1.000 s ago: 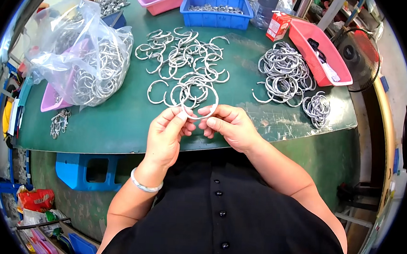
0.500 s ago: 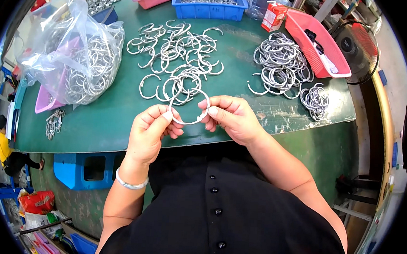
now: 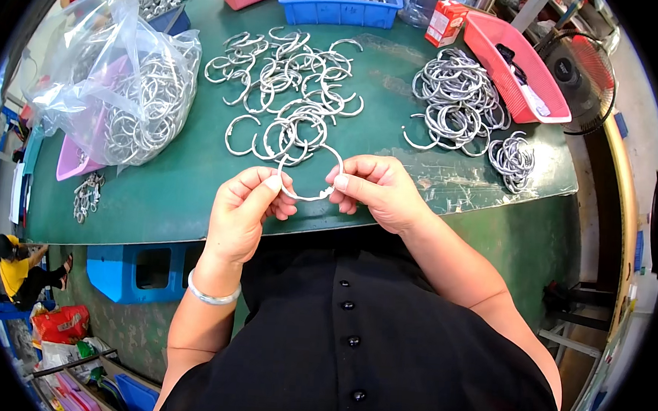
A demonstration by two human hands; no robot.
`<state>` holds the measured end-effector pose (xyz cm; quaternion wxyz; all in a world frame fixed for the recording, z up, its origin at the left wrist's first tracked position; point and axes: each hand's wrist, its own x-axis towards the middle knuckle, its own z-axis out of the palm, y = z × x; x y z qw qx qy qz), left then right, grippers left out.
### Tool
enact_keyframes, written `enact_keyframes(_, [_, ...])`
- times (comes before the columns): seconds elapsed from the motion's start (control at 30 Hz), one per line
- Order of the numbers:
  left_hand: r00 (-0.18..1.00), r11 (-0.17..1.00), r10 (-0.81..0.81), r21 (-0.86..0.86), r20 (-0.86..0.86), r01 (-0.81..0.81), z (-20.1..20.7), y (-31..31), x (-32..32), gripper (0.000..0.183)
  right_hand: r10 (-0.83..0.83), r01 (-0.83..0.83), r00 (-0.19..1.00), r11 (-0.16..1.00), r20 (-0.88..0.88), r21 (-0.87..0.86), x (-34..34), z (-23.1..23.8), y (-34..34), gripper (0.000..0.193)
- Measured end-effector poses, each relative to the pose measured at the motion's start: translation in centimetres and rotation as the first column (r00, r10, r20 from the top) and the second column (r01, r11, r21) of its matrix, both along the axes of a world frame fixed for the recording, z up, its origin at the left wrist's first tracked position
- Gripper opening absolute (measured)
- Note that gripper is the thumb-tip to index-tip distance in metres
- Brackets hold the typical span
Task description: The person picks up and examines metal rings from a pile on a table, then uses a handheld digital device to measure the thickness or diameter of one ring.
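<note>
Between my two hands is a silver metal ring (image 3: pixel 308 198), thin and bangle-like, with small bumps along its near side. My left hand (image 3: pixel 249 203) pinches its left side between thumb and fingers. On the opposite side my right hand (image 3: pixel 375 191) grips it the same way. Just beyond lie loose open silver rings (image 3: pixel 291 77), spread and overlapping on the green table (image 3: pixel 383 104). To the right is a denser heap of grey rings (image 3: pixel 457 100), with a small bundle of rings (image 3: pixel 510 162) beside it.
A clear plastic bag (image 3: pixel 152 96) of rings rests over a pink basket (image 3: pixel 71 158) on the left. At the back stand a blue bin (image 3: pixel 339 14) of small metal parts, a red carton (image 3: pixel 446 22) and a pink tray (image 3: pixel 510 77). A fan (image 3: pixel 574 77) is at right; a blue stool (image 3: pixel 128 269) is under the table.
Both hands keep their hold on the ring, which has shifted very slightly to the right. A person in yellow at the far left has leaned further into view.
</note>
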<state>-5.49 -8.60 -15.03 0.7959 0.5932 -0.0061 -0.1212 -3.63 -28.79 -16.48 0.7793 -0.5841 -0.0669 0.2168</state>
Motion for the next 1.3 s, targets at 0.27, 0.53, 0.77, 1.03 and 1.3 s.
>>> enact_keyframes(0.27, [1.0,0.999,0.015,-0.042,0.022,-0.014,-0.3,0.0,-0.2,0.017,-0.047,0.047,0.999,0.998,0.006,-0.03,-0.3,0.3,0.2,0.015])
enact_keyframes(0.53, [0.996,0.999,0.031,0.01,0.089,-0.032,-0.6,-0.4,-0.5,0.018,-0.045,0.045,0.999,0.998,0.018,-0.043,-0.4,0.1,0.2,0.015])
enact_keyframes(0.77, [0.83,0.907,0.005,0.348,0.557,-0.239,-0.6,-0.7,-1.1,0.019,-0.027,0.033,0.993,0.998,0.117,-0.048,-0.6,-0.7,0.1,0.017])
enact_keyframes(1.03, [0.514,0.785,-0.173,0.433,0.84,-0.443,0.9,-1.3,-1.3,0.023,-0.005,0.027,0.967,0.996,0.254,-0.082,-0.6,-1.1,0.0,0.018])
enact_keyframes(1.3, [0.438,0.763,-0.221,0.434,0.871,-0.479,0.9,-1.4,-1.5,0.031,-0.016,0.059,0.942,0.991,0.334,-0.119,-0.8,-1.0,-0.1,0.018])
